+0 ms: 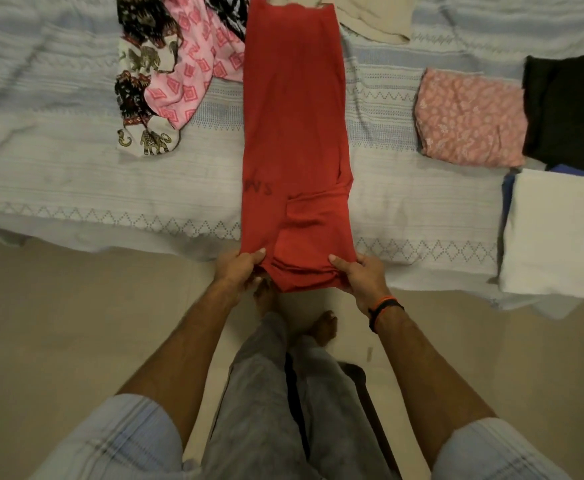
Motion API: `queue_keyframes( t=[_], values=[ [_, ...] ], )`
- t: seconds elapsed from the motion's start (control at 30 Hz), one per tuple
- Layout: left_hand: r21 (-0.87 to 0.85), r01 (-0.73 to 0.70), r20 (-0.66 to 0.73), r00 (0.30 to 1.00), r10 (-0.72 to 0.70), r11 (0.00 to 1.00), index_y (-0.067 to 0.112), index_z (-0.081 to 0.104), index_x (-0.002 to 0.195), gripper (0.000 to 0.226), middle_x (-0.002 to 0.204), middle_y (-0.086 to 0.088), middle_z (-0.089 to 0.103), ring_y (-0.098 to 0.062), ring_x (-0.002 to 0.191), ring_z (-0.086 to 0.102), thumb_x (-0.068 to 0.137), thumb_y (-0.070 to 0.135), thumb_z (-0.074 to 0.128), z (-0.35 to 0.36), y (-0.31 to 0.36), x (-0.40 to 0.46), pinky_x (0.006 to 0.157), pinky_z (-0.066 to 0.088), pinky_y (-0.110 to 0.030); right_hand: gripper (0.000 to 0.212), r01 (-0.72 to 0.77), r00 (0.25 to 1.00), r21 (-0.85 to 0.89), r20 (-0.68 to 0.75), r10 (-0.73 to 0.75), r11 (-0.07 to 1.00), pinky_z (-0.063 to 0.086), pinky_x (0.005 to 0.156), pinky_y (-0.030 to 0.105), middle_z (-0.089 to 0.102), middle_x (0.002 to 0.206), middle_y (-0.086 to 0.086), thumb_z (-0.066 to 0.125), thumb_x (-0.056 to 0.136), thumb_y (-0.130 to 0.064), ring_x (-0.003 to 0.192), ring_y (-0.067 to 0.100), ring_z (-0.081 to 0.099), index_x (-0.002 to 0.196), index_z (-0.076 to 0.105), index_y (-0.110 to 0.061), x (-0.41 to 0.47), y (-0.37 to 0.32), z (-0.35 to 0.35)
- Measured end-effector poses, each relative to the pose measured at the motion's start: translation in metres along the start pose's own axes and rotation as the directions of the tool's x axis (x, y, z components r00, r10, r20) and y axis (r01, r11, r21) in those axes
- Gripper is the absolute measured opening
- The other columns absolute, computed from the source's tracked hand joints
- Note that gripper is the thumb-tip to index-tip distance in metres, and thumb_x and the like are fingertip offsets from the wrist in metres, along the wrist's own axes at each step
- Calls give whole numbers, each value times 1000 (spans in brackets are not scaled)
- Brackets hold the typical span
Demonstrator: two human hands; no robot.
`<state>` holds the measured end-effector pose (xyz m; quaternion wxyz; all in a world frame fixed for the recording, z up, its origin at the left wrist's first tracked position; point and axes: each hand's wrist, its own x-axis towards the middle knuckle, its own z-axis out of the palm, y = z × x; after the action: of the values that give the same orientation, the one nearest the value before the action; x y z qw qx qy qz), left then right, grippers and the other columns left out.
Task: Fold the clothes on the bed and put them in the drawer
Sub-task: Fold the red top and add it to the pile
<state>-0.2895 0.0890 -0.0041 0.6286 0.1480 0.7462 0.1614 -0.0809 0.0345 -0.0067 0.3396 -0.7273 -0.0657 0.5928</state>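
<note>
A red garment (294, 133) lies as a long narrow strip across the bed (76, 178), its near end hanging just past the bed's front edge. My left hand (240, 270) grips the near left corner with the thumb on top. My right hand (360, 275) grips the near right corner the same way. Folded pieces sit at the right: a pink patterned one (470, 117), a black one (571, 109) and a white one (560, 233) over something blue. The drawer is not in view.
Unfolded clothes lie at the back left: an elephant-print piece (141, 88) and a pink diamond-print piece (197, 60). A beige cloth (373, 15) lies at the back. I stand on a tan floor (58, 323) right at the bed's edge.
</note>
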Motion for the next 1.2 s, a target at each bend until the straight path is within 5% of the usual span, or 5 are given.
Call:
queue_keyframes(
  t=[0.47,0.57,0.87,1.03,1.2],
  values=[
    [-210,92,48,995,-83,973,10,59,91,6,82,-6,63,-15,66,59,92,10,65,-6,7,-61,48,57,-22,13,-76,996,-51,44,78,996,60,78,49,68,80,9,75,80,-3,71,23,66,75,64,-8,-38,-30,-18],
    [-277,84,99,993,-59,957,11,60,91,4,82,-6,63,-14,64,63,93,8,62,-1,41,-61,45,54,-20,9,-66,998,22,18,65,998,56,49,29,65,78,8,68,83,3,66,19,63,84,63,-4,-33,-69,-9],
    [-475,76,238,970,45,877,7,60,106,21,102,-10,63,-22,90,65,98,27,57,24,190,-4,70,61,-30,32,-61,997,271,56,47,961,59,56,28,69,105,14,64,91,-9,81,20,69,122,61,0,43,-205,45],
    [117,-342,98,938,331,932,11,51,137,56,124,-3,60,-22,116,59,91,37,67,37,210,49,98,47,-37,35,-20,1000,93,3,20,995,59,78,39,59,110,14,70,90,-28,98,26,66,115,52,-10,83,-217,74],
    [739,-496,277,841,465,457,11,57,132,55,135,-11,55,-26,122,54,81,21,76,34,156,81,105,41,-33,49,178,981,-745,83,-176,643,52,92,35,66,112,7,74,81,-27,104,24,63,124,59,-9,100,-159,73]
  ],
)
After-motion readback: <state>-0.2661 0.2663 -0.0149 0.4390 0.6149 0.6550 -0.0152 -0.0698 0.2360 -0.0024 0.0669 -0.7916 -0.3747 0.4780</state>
